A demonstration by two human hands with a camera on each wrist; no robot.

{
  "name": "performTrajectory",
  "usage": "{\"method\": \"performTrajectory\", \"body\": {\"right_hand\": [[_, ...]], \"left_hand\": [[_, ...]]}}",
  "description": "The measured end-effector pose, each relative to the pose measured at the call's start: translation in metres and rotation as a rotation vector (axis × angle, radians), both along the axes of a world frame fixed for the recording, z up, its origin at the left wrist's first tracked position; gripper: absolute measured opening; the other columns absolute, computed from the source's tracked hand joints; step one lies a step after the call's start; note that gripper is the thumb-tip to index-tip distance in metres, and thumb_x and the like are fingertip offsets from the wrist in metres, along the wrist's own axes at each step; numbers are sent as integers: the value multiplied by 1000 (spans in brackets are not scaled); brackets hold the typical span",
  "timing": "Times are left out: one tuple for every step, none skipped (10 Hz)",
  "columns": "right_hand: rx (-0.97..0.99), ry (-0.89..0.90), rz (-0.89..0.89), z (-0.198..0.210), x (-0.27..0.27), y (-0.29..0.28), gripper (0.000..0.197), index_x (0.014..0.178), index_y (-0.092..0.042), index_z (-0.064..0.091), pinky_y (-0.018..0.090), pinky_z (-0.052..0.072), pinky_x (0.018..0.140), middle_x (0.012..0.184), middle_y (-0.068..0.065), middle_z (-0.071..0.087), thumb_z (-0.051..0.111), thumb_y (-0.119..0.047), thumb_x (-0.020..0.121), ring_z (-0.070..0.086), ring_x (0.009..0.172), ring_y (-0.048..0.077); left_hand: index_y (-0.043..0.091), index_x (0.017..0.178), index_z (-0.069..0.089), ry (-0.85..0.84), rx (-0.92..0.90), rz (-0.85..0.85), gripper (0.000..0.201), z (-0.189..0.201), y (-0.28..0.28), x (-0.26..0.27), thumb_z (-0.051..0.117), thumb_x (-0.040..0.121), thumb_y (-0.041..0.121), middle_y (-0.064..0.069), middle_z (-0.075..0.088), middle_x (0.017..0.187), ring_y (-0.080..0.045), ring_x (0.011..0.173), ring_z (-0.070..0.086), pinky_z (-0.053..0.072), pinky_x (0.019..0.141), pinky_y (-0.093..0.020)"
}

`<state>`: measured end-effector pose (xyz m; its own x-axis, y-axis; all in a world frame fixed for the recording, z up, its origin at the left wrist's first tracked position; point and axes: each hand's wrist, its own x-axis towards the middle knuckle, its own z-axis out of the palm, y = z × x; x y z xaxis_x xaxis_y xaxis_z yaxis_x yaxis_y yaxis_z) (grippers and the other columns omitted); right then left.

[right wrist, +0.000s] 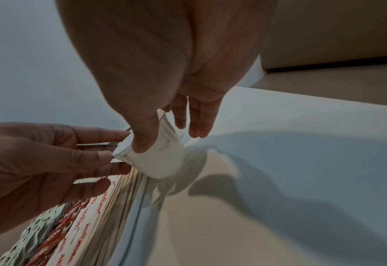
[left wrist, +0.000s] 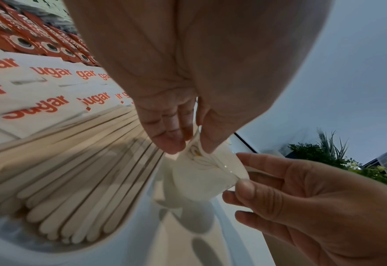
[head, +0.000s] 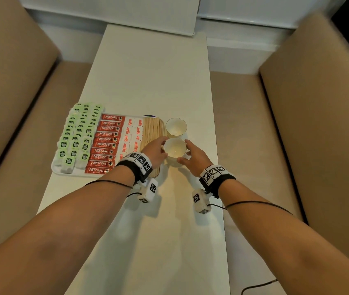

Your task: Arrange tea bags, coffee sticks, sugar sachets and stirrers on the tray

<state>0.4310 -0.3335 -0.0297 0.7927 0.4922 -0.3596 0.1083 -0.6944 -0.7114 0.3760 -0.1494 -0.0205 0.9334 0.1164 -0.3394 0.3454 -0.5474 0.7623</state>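
Long pale table (head: 148, 81), smooth and matt. By its left edge, white tray (head: 55, 167) looking fully stocked: green-tagged tea bags (head: 77, 135), glossy red coffee sticks (head: 105, 143), paper sugar sachets (head: 132, 135), flat wooden stirrers (head: 151, 128), all in neat columns. Little seemingly left. Just right of tray, two round glazed cups; near cup (head: 174, 147) pinched at rim by left hand (head: 154, 151) and right hand (head: 194, 158).

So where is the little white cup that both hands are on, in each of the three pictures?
Head view: the near cup sits centre, right of the tray, between the left hand and right hand.
Left wrist view: cup centre, below the fingertips.
Right wrist view: cup centre-left, under the thumb.
Shared landmark: the wooden stirrers beside it.
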Motion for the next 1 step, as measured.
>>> {"method": "performTrajectory", "body": {"right_hand": [[-19,3,-64,5,3,-4,86,158,-19,26,45,37,115,156,5,42,75,-35,90,43,140,24]], "left_hand": [[15,151,35,25,47,68,64,4,3,0,62,94,10,-4,49,147,-24,121,57,48,102,-39]]}}
